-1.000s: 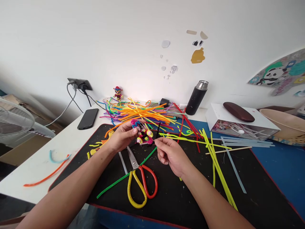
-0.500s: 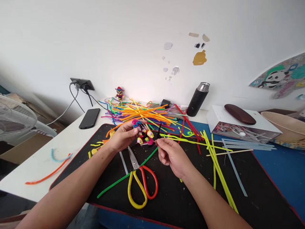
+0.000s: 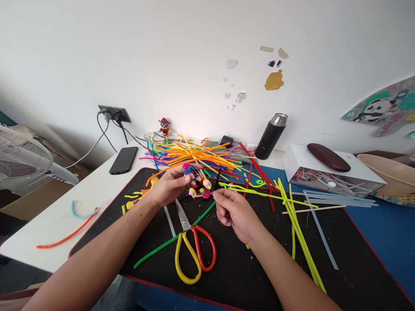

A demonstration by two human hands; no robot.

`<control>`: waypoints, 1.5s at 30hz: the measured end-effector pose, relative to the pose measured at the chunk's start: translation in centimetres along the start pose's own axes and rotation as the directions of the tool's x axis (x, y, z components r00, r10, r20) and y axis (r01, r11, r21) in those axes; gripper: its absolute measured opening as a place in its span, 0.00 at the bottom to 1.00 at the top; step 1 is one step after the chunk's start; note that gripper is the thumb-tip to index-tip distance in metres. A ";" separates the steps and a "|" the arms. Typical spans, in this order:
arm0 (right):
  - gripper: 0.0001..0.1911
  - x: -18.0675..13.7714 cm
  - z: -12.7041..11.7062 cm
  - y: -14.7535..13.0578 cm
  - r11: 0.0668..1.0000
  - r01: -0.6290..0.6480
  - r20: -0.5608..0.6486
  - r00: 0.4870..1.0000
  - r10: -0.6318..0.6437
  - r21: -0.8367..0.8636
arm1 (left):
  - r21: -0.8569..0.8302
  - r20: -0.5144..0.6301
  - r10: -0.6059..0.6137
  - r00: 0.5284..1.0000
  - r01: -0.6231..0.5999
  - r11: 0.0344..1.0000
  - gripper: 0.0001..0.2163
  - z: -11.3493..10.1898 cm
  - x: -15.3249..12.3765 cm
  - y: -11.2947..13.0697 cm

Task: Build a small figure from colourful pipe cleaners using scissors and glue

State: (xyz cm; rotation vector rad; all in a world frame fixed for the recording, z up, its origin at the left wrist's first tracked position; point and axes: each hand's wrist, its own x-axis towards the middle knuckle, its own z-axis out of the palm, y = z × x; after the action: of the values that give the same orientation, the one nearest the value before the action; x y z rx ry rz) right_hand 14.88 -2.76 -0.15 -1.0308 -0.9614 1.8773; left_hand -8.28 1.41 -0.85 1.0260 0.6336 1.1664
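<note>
My left hand (image 3: 171, 185) is closed around a small pipe-cleaner doll (image 3: 195, 179), thumb across its pink and blue head. The doll's yellow and magenta limbs hang toward the right. Close to its lower end, my right hand (image 3: 235, 211) is closed in a pinch; what lies between thumb and finger is too small to make out. A black pipe cleaner (image 3: 218, 179) stands out just beyond these fingertips; whether it joins the doll I cannot tell. Below the hands, scissors (image 3: 186, 226) with yellow and red handles lie over a green pipe cleaner (image 3: 155, 250).
Behind the hands lies a heap of coloured pipe cleaners (image 3: 197, 153), with a second doll (image 3: 164, 127) at the wall. A black flask (image 3: 271, 137) and a white box (image 3: 333, 166) stand right. Yellow-green pipe cleaners (image 3: 301, 237) cross the black mat (image 3: 259, 276). A phone (image 3: 123, 160) lies left.
The doll has turned slightly in my left hand, its face and limbs tilted a little differently. My right hand keeps its pinch near it. The whole view has shifted slightly.
</note>
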 end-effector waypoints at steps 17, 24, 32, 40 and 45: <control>0.27 -0.2 0.1 0.1 0.997 -0.040 0.028 0.999 0.042 -0.063 | -0.037 -0.066 0.025 0.998 -0.027 0.999 0.23 0.1 0.2 0.0; 0.27 -0.2 0.1 0.1 0.996 -0.051 0.029 0.998 0.054 -0.078 | -0.049 -0.042 0.007 0.999 -0.009 0.999 0.22 0.2 0.2 -0.2; 0.26 -0.3 0.4 0.1 0.997 -0.045 0.028 0.999 0.047 -0.067 | -0.053 -0.034 0.015 0.999 -0.016 0.998 0.21 0.4 0.3 -0.3; 0.25 -0.2 0.2 0.2 0.997 -0.041 0.033 0.998 0.044 -0.065 | -0.063 -0.022 0.001 1.000 -0.003 0.998 0.21 0.7 0.3 -0.2; 0.25 -0.1 0.2 0.3 0.996 -0.050 0.023 0.998 0.051 -0.069 | -0.072 -0.009 0.001 1.000 -0.001 0.997 0.20 0.9 0.2 -0.2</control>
State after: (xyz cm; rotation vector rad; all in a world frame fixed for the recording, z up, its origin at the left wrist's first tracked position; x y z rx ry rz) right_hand 14.71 -3.01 -0.31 -1.0837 -1.0297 1.9142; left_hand -7.37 1.32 -0.67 0.9605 0.5935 1.1869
